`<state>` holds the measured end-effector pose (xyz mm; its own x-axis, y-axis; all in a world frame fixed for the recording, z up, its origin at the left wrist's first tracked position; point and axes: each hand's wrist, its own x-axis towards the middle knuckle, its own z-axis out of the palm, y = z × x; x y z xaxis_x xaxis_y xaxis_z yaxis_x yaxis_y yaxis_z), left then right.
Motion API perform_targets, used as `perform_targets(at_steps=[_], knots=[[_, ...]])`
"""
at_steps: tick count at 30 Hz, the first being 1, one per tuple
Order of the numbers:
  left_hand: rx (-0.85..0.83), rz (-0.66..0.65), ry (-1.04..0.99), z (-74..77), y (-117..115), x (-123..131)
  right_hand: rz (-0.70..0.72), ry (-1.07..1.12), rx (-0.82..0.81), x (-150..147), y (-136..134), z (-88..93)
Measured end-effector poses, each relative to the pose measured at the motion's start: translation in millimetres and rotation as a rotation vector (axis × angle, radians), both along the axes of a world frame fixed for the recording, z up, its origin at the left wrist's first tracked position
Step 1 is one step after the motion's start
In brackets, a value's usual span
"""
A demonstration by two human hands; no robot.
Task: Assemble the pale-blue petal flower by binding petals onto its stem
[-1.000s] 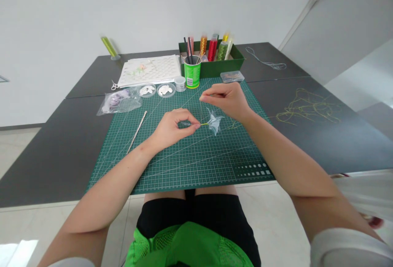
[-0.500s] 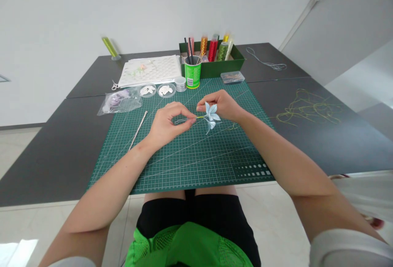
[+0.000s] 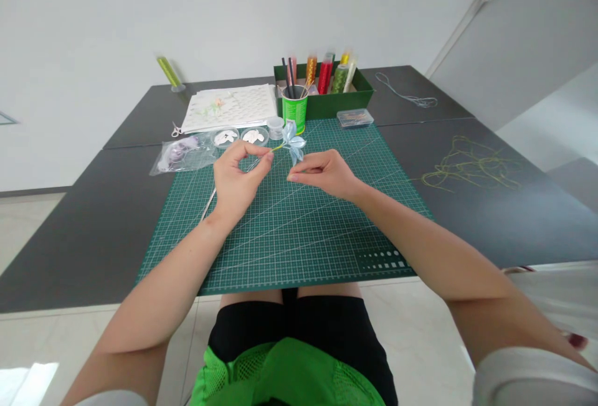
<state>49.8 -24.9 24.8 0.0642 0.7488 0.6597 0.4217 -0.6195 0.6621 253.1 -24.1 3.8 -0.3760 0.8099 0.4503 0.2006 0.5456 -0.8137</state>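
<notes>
Between left fingers (image 3: 262,158), faint flower stem (image 3: 279,147).

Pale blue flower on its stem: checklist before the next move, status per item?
1. Left hand pinches the thin yellow-green stem: ok.
2. Pale blue petalled flower is lifted off the green gridded cutting mat: ok.
3. Right hand has its fingertips pinched shut; whether there is thread between them: cannot tell.
4. Right hand is off the petals: ok, just below them and apart.
5. Flower is clear of the green cylindrical can: cannot tell, they overlap in view.
6. Slim metal rod lies on the mat by the left wrist: ok.
</notes>
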Motion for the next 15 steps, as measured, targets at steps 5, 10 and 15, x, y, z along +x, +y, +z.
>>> perform_targets(at_steps=[5,10,15], knots=[[-0.041,0.04,0.035,-2.9,6,-1,-0.076,-0.046,0.157,-2,-15,16.7],[-0.029,-0.017,0.136,-7.6,7,0,-0.194,-0.056,0.298,1,-22,30.5],[0.063,-0.107,0.413,-9.1,4,2,-0.305,-0.109,0.346,6,-23,38.4]])
